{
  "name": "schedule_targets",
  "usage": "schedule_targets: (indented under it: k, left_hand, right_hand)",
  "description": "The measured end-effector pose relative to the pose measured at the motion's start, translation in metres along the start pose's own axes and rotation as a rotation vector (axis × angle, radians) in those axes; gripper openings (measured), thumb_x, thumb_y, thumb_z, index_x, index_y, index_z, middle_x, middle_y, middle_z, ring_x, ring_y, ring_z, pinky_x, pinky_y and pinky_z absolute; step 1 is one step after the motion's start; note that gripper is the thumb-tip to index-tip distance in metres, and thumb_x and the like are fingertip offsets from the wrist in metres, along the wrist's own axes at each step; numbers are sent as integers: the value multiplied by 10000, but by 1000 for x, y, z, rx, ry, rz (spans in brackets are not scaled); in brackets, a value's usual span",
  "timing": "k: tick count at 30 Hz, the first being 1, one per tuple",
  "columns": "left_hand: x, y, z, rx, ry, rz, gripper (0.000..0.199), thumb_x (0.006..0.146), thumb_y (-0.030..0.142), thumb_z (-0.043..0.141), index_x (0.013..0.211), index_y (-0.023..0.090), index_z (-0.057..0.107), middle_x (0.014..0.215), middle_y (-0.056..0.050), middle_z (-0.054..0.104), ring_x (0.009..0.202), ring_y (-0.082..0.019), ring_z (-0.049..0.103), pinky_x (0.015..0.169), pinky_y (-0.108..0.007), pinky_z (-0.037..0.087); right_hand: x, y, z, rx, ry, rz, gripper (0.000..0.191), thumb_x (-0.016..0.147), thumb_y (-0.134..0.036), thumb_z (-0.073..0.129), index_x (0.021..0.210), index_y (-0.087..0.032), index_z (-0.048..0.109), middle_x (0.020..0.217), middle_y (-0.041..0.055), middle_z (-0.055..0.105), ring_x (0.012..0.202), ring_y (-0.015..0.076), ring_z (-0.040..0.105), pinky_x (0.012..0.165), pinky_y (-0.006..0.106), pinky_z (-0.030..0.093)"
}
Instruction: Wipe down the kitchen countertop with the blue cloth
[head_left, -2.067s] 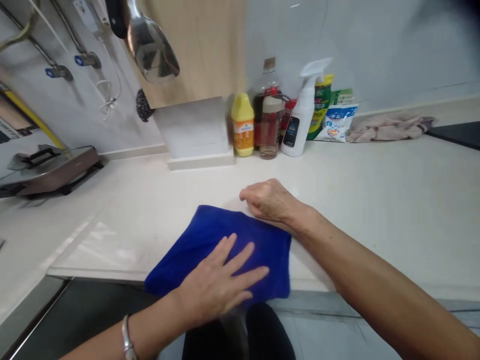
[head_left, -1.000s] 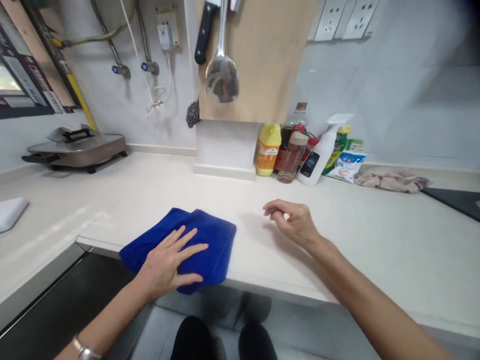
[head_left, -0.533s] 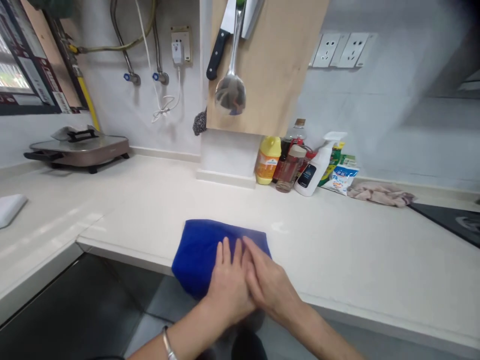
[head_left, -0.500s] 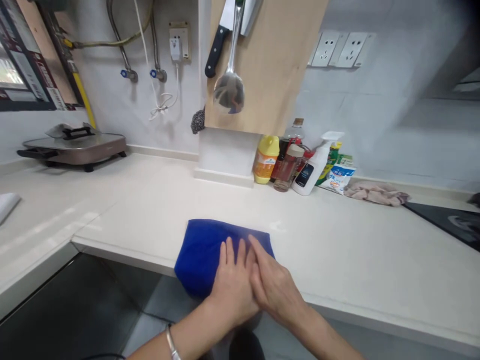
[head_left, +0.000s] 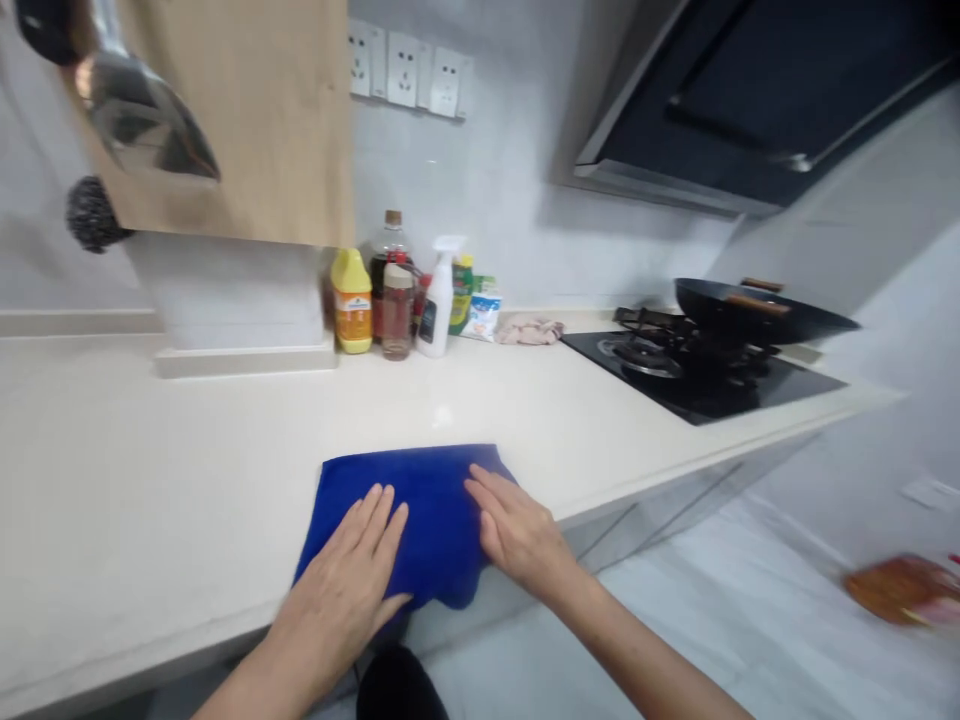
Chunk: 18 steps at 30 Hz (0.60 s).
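A blue cloth [head_left: 439, 515] lies flat on the white countertop [head_left: 187, 470], its near part hanging over the front edge. My left hand [head_left: 341, 575] rests flat on the cloth's left side, fingers stretched out and the thumb apart. On the right side of the cloth, my right hand [head_left: 517, 525] touches it with its fingers extended and close together. Neither hand grips the fabric.
Along the wall stand a yellow bottle [head_left: 352, 305], a glass bottle [head_left: 397, 315], a white spray bottle [head_left: 436, 305] and a crumpled rag [head_left: 529, 330]. A wok [head_left: 757, 310] sits on the black gas hob [head_left: 697, 375] at right, under the range hood [head_left: 750, 100].
The view has swung right, bringing the hob, wok and hood into sight. My hands, crossed close together before, are now apart on the cloth, which lies more spread out.
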<state>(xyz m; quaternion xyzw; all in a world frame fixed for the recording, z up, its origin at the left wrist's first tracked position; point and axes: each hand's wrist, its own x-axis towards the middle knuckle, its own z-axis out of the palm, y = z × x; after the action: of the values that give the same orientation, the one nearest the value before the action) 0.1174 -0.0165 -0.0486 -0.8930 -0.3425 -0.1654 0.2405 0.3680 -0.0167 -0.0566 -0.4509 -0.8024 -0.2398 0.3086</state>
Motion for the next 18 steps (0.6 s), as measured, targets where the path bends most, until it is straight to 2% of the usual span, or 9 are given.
schedule_targets:
  k: [3,5,8,10,12,14,16,18]
  left_hand:
    - [35,38,25,4,62,-39,776,870,386,518,1486,40,196,1446,-234,393,1359,-323,361,1121,-461,355]
    - [51,56,40,3,117,-38,759,876,286,470,1500,52,106,1443,-225,400,1343,-310,391,1135,-469,331]
    - [55,60,52,-82,132,-5,770,835,150,432,1498,56,53,1446,-217,393,1340,-296,398,1140,-476,324]
    - [49,46,47,-181,70,43,785,810,152,456,1497,59,88,1466,-209,361,1362,-297,358,1129,-471,346]
    - [42,22,29,-251,-3,105,786,789,207,516,1493,104,182,1494,-163,326,1377,-275,334,1108,-418,387]
    - [40,-7,5,-482,-218,167,765,790,350,585,1474,186,282,1507,-105,314,1369,-261,353,1081,-390,415]
    - [46,-36,-15,-683,-391,45,564,850,475,527,1386,314,450,1442,-29,448,1290,-223,475,1046,-369,444]
    - [58,-62,-21,-837,-438,-144,466,883,528,453,1300,344,550,1358,12,553,1222,-192,543,1038,-342,442]
  right_hand:
    - [1,-8,-7,-43,56,84,355,926,-129,397,1227,-52,569,1254,181,595,1190,246,545,1033,441,475]
    - [5,-22,-11,-3,52,107,390,926,-124,398,1289,-32,508,1284,188,571,1265,245,479,1096,467,403]
    - [11,-43,-12,128,36,136,449,934,-172,366,1359,-39,425,1340,163,531,1302,219,435,1137,469,337]
    - [10,-49,-8,174,45,181,466,934,-193,348,1372,-49,406,1338,145,536,1277,203,462,1143,468,317]
    - [7,-47,-5,161,34,209,469,931,-202,356,1374,-59,417,1349,134,530,1272,205,464,1142,462,309]
    - [1,-37,-4,117,0,212,463,924,-232,392,1360,-97,465,1376,106,513,1295,235,435,1134,474,306]
    - [-5,-21,-5,63,-13,225,447,905,-264,419,1325,-155,528,1382,65,514,1304,271,417,1122,504,299]
    - [-13,0,-7,17,5,254,448,883,-266,417,1297,-178,564,1357,45,540,1286,280,433,1111,514,302]
